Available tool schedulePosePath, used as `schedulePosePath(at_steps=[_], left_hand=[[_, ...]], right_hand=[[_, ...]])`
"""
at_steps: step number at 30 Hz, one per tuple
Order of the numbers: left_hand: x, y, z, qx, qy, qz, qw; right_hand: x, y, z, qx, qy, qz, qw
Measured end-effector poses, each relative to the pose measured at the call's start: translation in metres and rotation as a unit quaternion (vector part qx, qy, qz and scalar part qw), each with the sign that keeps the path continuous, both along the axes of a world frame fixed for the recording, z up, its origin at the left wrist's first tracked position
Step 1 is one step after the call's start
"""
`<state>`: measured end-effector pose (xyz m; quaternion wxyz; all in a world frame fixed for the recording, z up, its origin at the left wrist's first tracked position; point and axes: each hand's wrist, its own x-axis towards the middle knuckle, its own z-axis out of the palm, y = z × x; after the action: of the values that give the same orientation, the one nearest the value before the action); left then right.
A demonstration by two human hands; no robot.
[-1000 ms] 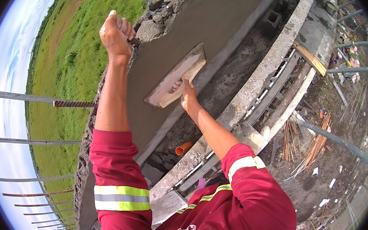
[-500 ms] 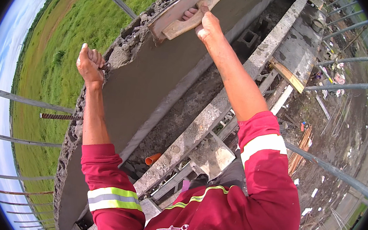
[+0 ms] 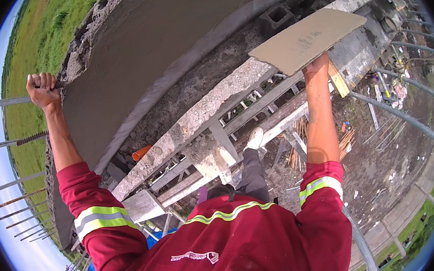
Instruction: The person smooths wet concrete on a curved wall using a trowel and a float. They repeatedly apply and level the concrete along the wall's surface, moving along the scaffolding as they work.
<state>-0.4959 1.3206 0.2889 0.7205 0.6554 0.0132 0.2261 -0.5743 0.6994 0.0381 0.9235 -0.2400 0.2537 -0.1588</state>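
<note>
Float (image 3: 308,40) aloft, flat face up, above outer edge of concrete beam (image 3: 192,118), well apart from grey wall (image 3: 141,51); I judge face is turned up to keep it off beam. Right hand (image 3: 316,65) clasps it from behind; exact finger placement hidden, I can't tell. Left hand (image 3: 44,90) wrapped round short bar (image 3: 59,85) at wall's jagged left edge, probably for balance. Orange pipe (image 3: 141,153) by beam's inner edge; hollow block (image 3: 277,16) nearer its far end.

Bright daylight; fisheye bowing, corners black.
</note>
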Motion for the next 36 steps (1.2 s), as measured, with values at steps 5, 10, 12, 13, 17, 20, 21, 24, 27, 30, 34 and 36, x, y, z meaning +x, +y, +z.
schedulePosePath(at_steps=[5,10,12,13,17,20,21,24,27,30,34,36], left_hand=[[0.002,0.001,-0.003,-0.013,-0.010,-0.005,1.000],[0.001,0.002,-0.005,-0.030,-0.020,0.023,0.999],[0.002,0.000,-0.005,-0.018,-0.036,0.024,0.999],[0.002,-0.001,-0.005,-0.033,-0.031,0.043,0.998],[0.002,-0.005,-0.006,-0.045,-0.032,0.025,0.998],[0.000,-0.005,-0.005,-0.043,-0.034,0.028,0.998],[0.000,-0.005,-0.004,-0.042,-0.035,0.030,0.998],[0.000,-0.005,-0.005,-0.037,-0.039,0.040,0.998],[-0.001,-0.004,-0.006,-0.043,-0.037,0.021,0.998],[-0.002,0.001,-0.006,-0.041,-0.040,-0.010,0.998],[-0.002,0.007,-0.009,-0.052,-0.042,-0.039,0.997],[-0.002,0.009,-0.009,-0.048,-0.046,-0.049,0.997]], right_hand=[[-0.045,-0.007,-0.032,-0.030,-0.013,0.010,0.999],[-0.071,0.011,-0.037,0.010,-0.050,0.045,0.998],[-0.075,0.022,-0.035,0.025,-0.010,0.049,0.998],[-0.074,0.029,-0.035,0.043,0.037,0.042,0.998],[-0.062,0.068,-0.040,0.032,0.087,0.027,0.995],[-0.043,0.101,-0.044,0.034,0.076,0.030,0.996],[-0.036,0.112,-0.045,0.030,0.075,0.043,0.996],[-0.006,0.152,-0.051,0.022,0.090,0.058,0.994],[0.033,0.195,-0.069,0.023,0.124,0.049,0.991],[0.072,0.229,-0.095,0.048,0.159,0.034,0.986],[0.108,0.241,-0.133,0.040,0.215,0.011,0.976],[0.130,0.233,-0.147,0.046,0.216,-0.012,0.975]])
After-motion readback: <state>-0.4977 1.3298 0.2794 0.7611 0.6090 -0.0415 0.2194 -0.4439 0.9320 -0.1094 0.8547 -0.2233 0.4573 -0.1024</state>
